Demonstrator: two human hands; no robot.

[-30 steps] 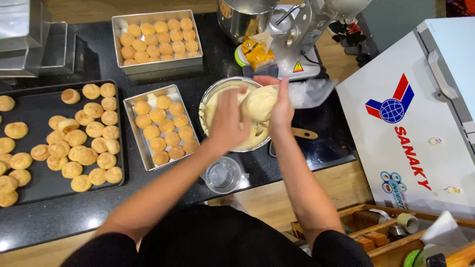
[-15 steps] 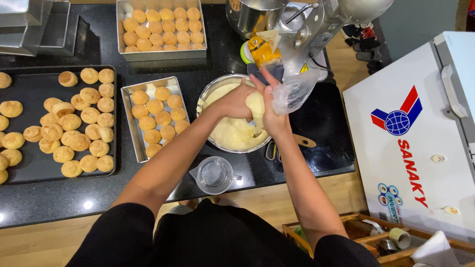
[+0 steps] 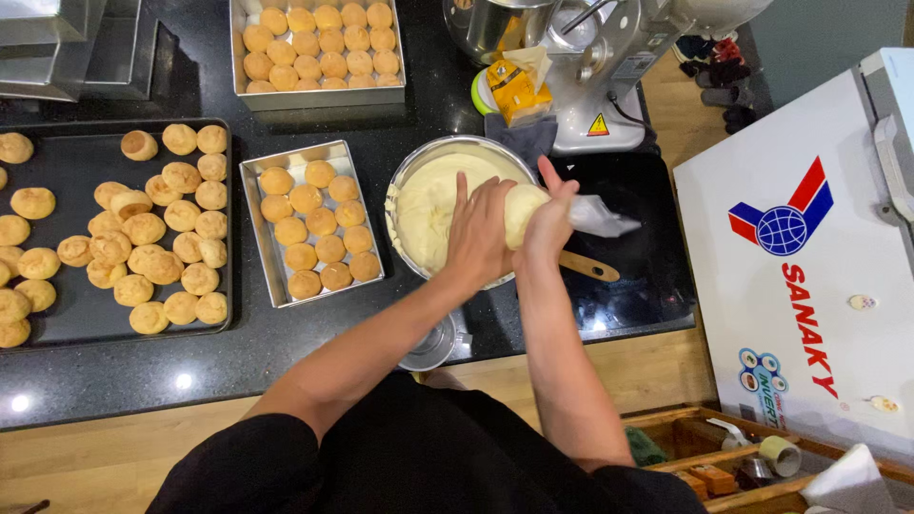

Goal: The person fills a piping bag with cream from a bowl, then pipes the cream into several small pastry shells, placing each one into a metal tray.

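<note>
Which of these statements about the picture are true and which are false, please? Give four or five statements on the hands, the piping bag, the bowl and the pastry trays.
1. Both hands hold a piping bag over the bowl of cream. True: the left hand and the right hand grip its filled part.
2. The bowl is empty. False: pale cream fills it.
3. The small tray left of the bowl holds round puffs in rows. True.
4. The large dark tray lies to the right of the bowl. False: it lies at the far left, with loose puffs on it.
5. A wooden handle shows just right of the bowl. True.
</note>
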